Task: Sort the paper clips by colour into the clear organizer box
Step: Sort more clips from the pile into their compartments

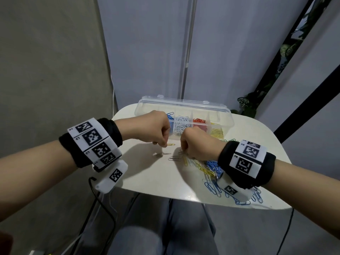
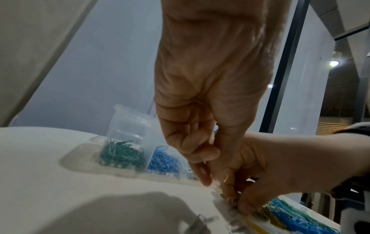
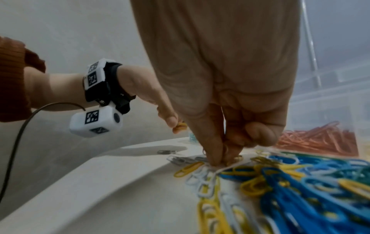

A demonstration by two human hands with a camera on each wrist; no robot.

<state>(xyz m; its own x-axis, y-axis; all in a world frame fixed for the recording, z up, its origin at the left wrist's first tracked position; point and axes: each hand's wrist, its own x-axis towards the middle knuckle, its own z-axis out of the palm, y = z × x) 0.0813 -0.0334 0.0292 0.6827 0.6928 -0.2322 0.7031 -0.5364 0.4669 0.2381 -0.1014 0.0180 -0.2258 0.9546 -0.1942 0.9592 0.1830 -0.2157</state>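
Fingers point(image 3: 215, 152) of the right hand point(image 1: 199, 144) are bunched and pressed down into the near edge of the loose pile of paper clips point(image 3: 280, 182) on the table point(image 1: 143, 173), pinching at white and yellow clips; whether one is already secured cannot be told. The left hand point(image 1: 152, 128) is curled, its thumb and forefinger pinching a yellow clip point(image 3: 180, 125) just above the table.

Step in hand: picking single clips out of the mixed pile. The next move calls for lifting each clip free of its neighbours and carrying it to the matching compartment of the clear organizer box point(image 1: 228, 115).

That box stands open at the far side of the table, just beyond both hands. Its compartments hold, left to right, green point(image 2: 120, 154), blue point(image 1: 170, 116), white point(image 1: 181, 124), red point(image 1: 199, 121) and yellow point(image 1: 217, 133) clips.

Obstructions: clips in the pile overlap and may hook together, so more than one could rise at once. Several grey clips point(image 1: 174, 158) lie apart between the hands. Blue clips point(image 1: 213, 186) lie under the right wrist, close to the near table edge, and could be swept off.
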